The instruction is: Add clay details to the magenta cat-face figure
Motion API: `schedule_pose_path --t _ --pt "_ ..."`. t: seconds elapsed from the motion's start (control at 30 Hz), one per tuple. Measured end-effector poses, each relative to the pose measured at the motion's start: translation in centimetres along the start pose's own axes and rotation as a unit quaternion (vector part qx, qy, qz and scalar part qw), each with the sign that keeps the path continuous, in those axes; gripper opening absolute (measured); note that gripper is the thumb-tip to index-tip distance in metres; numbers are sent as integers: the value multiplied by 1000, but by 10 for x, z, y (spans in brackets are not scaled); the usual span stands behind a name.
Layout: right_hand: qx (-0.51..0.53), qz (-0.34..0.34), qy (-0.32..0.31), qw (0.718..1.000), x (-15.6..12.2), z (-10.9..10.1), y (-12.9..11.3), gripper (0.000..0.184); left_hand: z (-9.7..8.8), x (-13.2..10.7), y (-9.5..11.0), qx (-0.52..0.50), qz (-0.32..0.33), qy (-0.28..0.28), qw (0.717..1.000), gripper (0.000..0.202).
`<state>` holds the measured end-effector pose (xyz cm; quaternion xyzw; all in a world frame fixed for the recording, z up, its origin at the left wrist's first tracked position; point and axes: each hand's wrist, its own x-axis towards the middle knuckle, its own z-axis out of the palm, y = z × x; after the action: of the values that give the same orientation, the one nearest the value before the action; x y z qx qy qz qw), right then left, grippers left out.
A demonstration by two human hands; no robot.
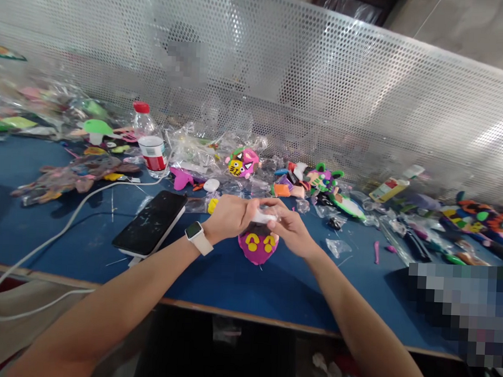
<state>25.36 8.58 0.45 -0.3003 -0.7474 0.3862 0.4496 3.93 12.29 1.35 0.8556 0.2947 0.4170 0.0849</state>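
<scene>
My left hand, with a pale watch on its wrist, is closed around a soft white lump that looks like modelling clay. My right hand meets it from the other side, its thumb and fingers closed on the same white clay and on what appears to be clear plastic wrap around it. Just below both hands a magenta clay piece with yellow curled shapes rests on the blue table. Its upper part is hidden behind my hands.
A black phone on a white block lies left, with a white cable. A red-capped bottle stands behind it. Coloured clay faces, clay scraps and plastic bags line the perforated metal partition. The table's front edge is near me.
</scene>
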Motion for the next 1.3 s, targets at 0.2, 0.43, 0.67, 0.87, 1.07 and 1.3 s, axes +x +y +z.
schedule_pose_path --t 0.2,0.43,0.67,0.87,1.07,1.3 --pt "45 14 111 993 1 -32 9 41 -14 4 -13 37 -44 86 995 66" --pt "117 58 245 961 5 -31 14 42 -12 7 -13 32 -55 120 991 57" --pt "161 42 222 961 1 -17 4 30 2 5 -3 -165 -110 101 975 50" --pt "192 100 137 967 1 -10 -6 39 17 3 -3 -311 -156 69 935 54" --pt "287 189 82 936 1 -7 -12 40 14 3 0 -257 -125 51 957 52" --pt "273 188 122 935 0 -4 -13 49 8 1 -4 -108 -22 16 994 44"
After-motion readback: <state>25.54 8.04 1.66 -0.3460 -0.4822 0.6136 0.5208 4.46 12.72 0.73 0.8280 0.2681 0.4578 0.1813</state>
